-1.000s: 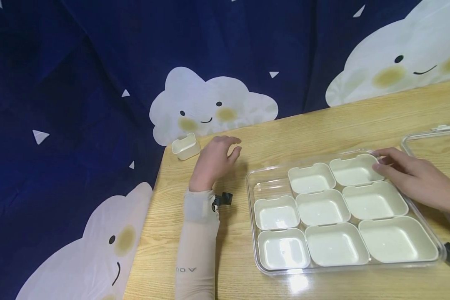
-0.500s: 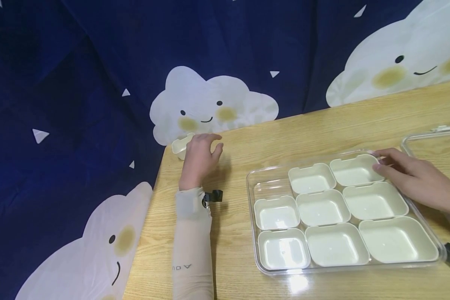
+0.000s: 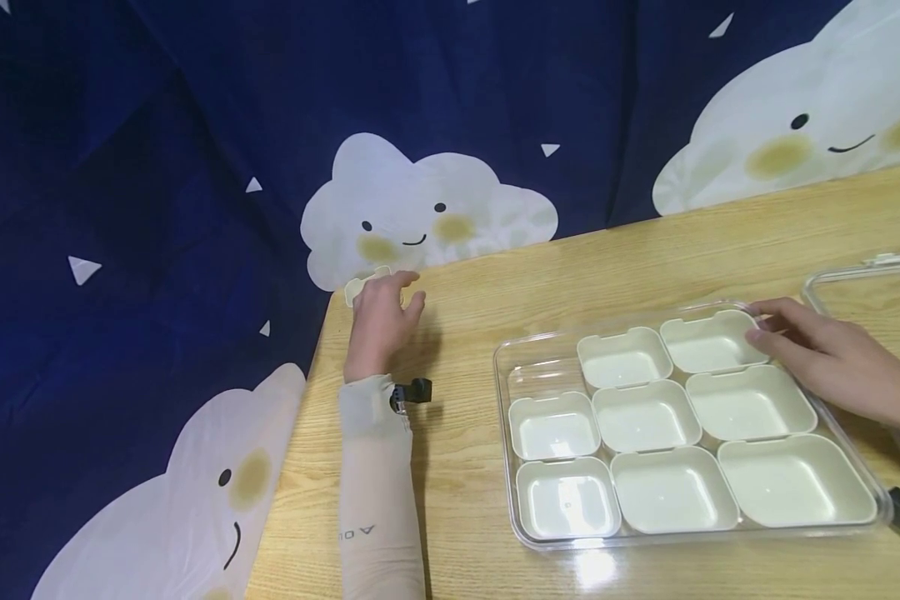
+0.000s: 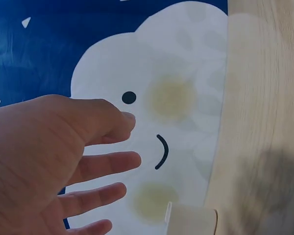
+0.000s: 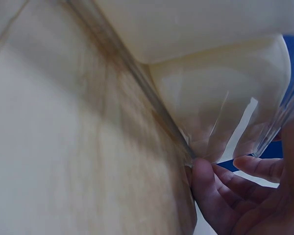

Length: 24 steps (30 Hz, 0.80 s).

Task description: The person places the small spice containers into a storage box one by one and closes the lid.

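Note:
Over the far left of the table, my left hand (image 3: pixel 377 325) is held above a small cream bin (image 3: pixel 353 288) and hides most of it in the head view. Its fingers are spread and relaxed with nothing between them; in the left wrist view the bin (image 4: pixel 192 221) shows below the fingertips. At the far right corner of a clear plastic box (image 3: pixel 543 377), my right hand (image 3: pixel 832 360) grips the corner, thumb and fingers on its two outer sides. Inside that box sit several cream bins (image 3: pixel 645 415) in rows, and its far left space holds no bin.
A clear lid (image 3: pixel 840 272) with white clips lies at the right, partly out of view. Behind the wooden table (image 3: pixel 465 483) hangs a dark blue curtain (image 3: pixel 217 75) with white clouds. The table's left edge runs close beside the left arm.
My left hand has moved left, from beside the small cream bin to over it, covering more of it. The right hand and the clear box have stayed where they were.

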### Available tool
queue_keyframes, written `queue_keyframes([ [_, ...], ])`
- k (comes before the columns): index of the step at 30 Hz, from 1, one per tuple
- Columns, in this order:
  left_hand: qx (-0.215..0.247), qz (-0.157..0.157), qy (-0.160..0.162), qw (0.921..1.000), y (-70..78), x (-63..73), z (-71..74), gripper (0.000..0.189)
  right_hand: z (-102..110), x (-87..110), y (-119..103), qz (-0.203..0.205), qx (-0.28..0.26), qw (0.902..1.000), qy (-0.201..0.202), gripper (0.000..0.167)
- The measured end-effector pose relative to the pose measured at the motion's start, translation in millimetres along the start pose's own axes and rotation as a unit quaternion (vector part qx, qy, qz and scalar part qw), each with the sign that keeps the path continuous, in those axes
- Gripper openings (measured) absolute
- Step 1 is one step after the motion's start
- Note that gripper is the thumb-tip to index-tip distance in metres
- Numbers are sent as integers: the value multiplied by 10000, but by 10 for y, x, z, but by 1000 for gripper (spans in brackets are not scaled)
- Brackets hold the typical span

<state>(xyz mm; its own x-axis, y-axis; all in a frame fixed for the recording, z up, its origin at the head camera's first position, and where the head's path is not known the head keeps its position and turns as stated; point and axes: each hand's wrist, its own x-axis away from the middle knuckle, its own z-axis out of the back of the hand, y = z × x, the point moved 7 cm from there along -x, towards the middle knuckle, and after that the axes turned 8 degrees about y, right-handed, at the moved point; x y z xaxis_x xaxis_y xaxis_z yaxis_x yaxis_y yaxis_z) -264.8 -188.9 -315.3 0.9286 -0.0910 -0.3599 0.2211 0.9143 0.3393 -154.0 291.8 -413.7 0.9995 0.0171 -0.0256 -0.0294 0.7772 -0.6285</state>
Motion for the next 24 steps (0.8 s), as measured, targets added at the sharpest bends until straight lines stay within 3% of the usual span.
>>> queue_keyframes([
  [24,170,676,-77,9975,-549,-20,-127,52,-7,1,-19,-31,-35,10000,18,56],
])
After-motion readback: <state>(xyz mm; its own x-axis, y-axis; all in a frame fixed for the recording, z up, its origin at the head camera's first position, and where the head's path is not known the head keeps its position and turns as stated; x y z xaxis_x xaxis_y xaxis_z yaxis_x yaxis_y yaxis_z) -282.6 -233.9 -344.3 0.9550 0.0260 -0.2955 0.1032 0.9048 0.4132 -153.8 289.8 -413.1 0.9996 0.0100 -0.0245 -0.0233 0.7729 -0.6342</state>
